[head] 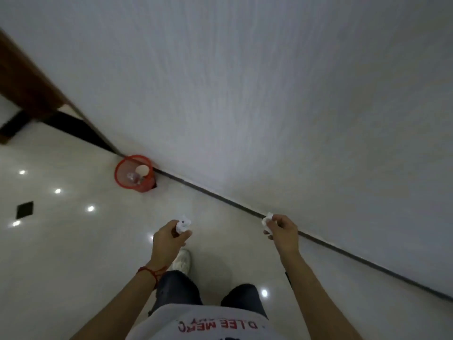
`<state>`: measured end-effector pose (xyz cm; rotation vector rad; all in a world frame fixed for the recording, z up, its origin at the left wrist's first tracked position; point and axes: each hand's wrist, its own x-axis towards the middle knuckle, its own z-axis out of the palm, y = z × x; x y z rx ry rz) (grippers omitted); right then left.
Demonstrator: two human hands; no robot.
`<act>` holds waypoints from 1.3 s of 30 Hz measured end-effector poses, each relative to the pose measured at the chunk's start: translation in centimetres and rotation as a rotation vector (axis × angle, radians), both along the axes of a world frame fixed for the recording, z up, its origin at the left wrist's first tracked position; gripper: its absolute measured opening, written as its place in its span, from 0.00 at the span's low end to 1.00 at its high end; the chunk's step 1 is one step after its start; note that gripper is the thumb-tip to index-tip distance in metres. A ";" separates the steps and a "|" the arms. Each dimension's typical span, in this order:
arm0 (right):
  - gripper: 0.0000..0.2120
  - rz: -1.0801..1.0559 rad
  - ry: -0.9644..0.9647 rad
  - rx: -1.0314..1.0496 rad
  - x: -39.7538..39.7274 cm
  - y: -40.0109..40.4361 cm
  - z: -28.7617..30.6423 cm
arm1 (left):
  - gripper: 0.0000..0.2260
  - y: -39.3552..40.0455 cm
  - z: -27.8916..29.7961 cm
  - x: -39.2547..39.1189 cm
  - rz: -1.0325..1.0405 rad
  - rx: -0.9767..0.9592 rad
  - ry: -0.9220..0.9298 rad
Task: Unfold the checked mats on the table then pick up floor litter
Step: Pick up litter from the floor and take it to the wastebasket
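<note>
My left hand [169, 238] is closed around a crumpled white paper wad [183, 224] that sticks out above the fingers. A second white paper wad [267, 220] is pinched in my right hand [284, 229], close to the wall. Both hands are held out in front of me above the glossy floor. Ahead and to the left, a red mesh waste bin [125, 177] stands against the wall's base with a clear bottle and a pale round object inside. No table or checked mats are in view.
A white wall [269, 94] runs diagonally on the right with a dark skirting line [318, 239]. A brown wooden door frame [22, 82] stands at the far left. The shiny cream floor has a small black tile inset [25, 208]. My white shoe [182, 260] is stepping forward.
</note>
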<state>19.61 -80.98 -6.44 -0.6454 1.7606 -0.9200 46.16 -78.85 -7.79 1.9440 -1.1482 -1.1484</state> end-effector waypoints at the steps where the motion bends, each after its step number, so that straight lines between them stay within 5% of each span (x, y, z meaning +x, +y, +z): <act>1: 0.02 0.059 -0.006 -0.002 2.1 -0.9 -0.1 | 0.09 0.5 -0.1 1.9 0.058 0.008 -0.014; 17: 0.03 0.525 0.032 0.093 31.0 -12.1 -3.2 | 0.08 -2.4 -0.6 30.3 0.570 0.031 -0.028; 32: 0.08 0.776 0.095 0.218 44.3 -32.1 -7.8 | 0.07 -17.4 -4.8 36.6 0.640 0.169 -0.044; 39: 0.08 0.781 0.134 0.300 49.8 -37.1 -14.6 | 0.05 -21.3 -11.7 39.6 0.645 0.309 0.002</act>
